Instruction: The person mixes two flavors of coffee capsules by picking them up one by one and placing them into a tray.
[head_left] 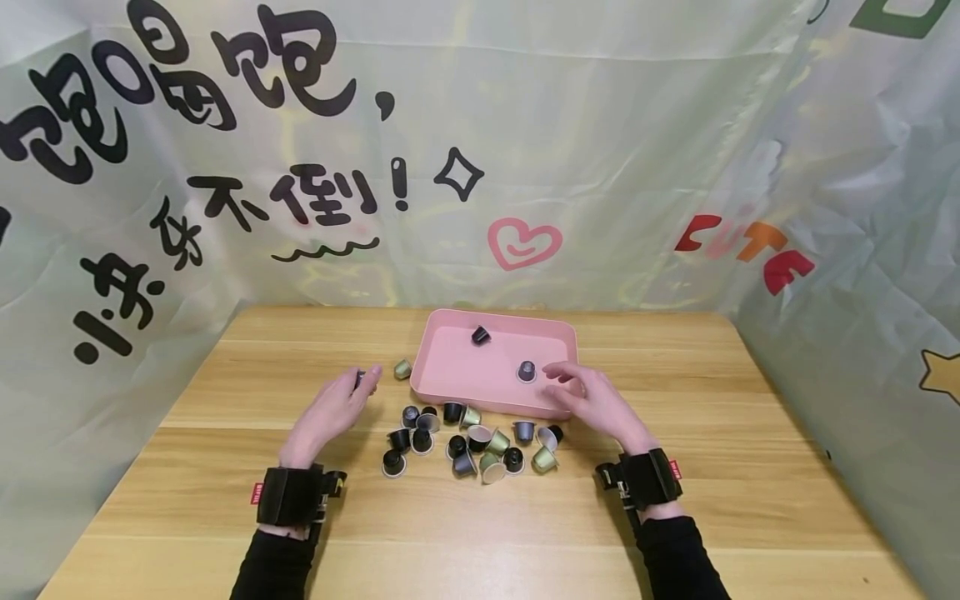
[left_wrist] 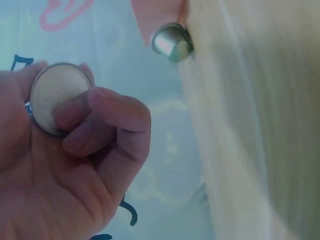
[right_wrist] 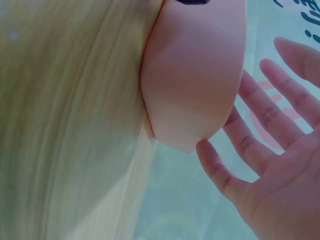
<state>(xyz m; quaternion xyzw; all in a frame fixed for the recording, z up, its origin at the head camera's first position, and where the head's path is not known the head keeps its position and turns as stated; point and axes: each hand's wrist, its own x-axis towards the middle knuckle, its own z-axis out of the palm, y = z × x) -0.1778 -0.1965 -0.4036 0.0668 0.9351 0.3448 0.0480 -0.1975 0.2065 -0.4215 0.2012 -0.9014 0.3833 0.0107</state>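
Note:
My left hand (head_left: pixel 333 415) is raised left of the pink tray (head_left: pixel 457 371) and grips a dark coffee capsule (head_left: pixel 359 379). In the left wrist view the capsule's round foil lid (left_wrist: pixel 52 95) shows between curled fingers. My right hand (head_left: pixel 596 402) hovers at the tray's right edge, its fingers spread and loosely bent, holding nothing. Inside the tray are a black capsule (head_left: pixel 481 335), lying tilted, and a dark grey capsule (head_left: pixel 527 372) standing on its lid. A green capsule (head_left: pixel 402 369) lies just outside the tray's left side, nearest to my left hand.
Several black, grey and green capsules (head_left: pixel 498 442) lie scattered in front of the tray on the wooden table (head_left: pixel 525 525), some standing on their lids, others on their sides. A printed cloth (head_left: pixel 600 150) hangs behind the table and along its sides.

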